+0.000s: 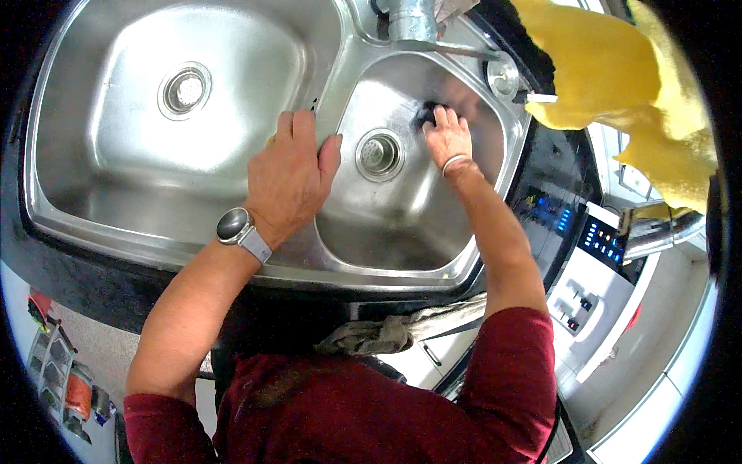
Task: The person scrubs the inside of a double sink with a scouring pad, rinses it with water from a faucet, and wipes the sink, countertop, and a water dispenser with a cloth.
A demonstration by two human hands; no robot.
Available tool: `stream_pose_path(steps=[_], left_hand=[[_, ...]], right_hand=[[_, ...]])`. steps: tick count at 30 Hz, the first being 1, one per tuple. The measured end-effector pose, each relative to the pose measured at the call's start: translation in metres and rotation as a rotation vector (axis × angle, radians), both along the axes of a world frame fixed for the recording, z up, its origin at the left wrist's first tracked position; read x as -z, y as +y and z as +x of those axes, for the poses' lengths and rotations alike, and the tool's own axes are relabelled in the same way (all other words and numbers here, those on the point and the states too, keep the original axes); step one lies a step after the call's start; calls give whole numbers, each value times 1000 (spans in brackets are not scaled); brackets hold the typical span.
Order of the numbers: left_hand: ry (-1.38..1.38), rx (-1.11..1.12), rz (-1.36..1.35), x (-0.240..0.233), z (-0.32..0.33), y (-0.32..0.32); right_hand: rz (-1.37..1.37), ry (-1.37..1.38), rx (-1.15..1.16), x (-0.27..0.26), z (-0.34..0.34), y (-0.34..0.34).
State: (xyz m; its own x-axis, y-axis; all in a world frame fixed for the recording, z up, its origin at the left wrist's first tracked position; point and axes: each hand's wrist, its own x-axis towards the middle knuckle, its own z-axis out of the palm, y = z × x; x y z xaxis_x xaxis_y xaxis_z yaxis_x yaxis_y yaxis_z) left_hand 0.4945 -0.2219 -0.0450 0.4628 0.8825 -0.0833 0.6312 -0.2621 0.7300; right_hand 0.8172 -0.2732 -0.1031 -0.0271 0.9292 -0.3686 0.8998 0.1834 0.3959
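Note:
A stainless-steel double sink (191, 238) lies before me. My left hand (293, 168) rests on the divider (336, 98) between the two basins, thumb apart from the fingers, with nothing seen in it; a watch (235, 226) is on that wrist. Down in the right basin (394, 238), my right hand (449, 136) presses its curled fingers on a dark scrubbing pad (426, 114). The pad is blurred and partly covered, so its exact kind is unclear. To the left of that hand is the basin's drain (379, 155). The left basin (127, 145) has its own drain (185, 91).
Above the right basin stands a faucet (413, 23). A small round metal item (503, 78) sits at the back right rim. A yellow cloth (603, 64) hangs at the upper right. A crumpled cloth (371, 336) is at the counter's front, and a wire rack (55, 365) stands lower left.

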Motion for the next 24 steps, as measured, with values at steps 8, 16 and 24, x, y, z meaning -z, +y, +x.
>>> stream_pose_path(steps=[8,16,24], left_hand=[[48,-1,5,0,-2,1],[40,-26,4,-2,0,-1],[25,-48,103,3,-1,-3]], right_hand=[[-326,-141,290,7,-27,-46],[6,-195,-221,-83,8,-3],[83,-329,-138,-100,-1,-20]])
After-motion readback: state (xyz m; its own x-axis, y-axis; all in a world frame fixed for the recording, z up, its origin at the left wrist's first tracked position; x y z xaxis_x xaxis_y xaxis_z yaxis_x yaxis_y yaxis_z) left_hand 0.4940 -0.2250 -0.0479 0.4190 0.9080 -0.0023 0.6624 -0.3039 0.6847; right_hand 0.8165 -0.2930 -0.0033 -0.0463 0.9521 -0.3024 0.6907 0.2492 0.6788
